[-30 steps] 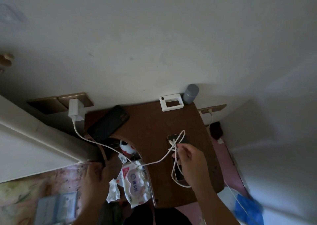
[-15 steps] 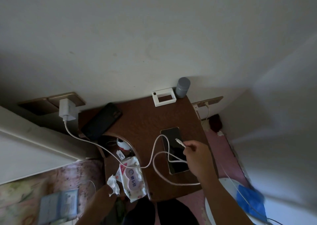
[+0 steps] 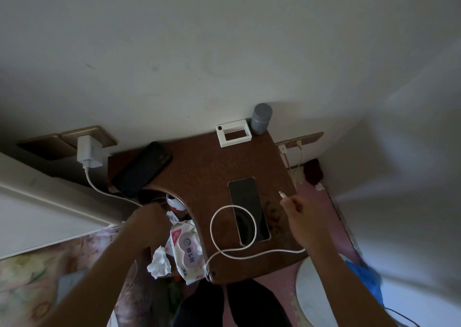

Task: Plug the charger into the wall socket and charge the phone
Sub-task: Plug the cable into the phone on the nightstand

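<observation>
Fingers (image 3: 287, 203) of your right hand (image 3: 303, 223) are pinched on the white cable (image 3: 212, 229) just behind its plug tip (image 3: 282, 194), which points up and away, held just right of the phone (image 3: 249, 212) and not touching it. That phone lies face up on the brown counter (image 3: 199, 167), and the cable loops across its lower half before trailing off the front edge. Over on the wall, the white charger (image 3: 89, 153) already sits in the gold socket plate (image 3: 99, 137), its lead running down toward your left hand (image 3: 147, 223). That hand reaches into the counter's cut-out; whether its fingers are spread or closed, I cannot tell. A second dark phone (image 3: 142, 168) lies tilted at the counter's back left, with a wipes pack (image 3: 185, 248) and crumpled tissue (image 3: 159, 261) beside your left arm.
</observation>
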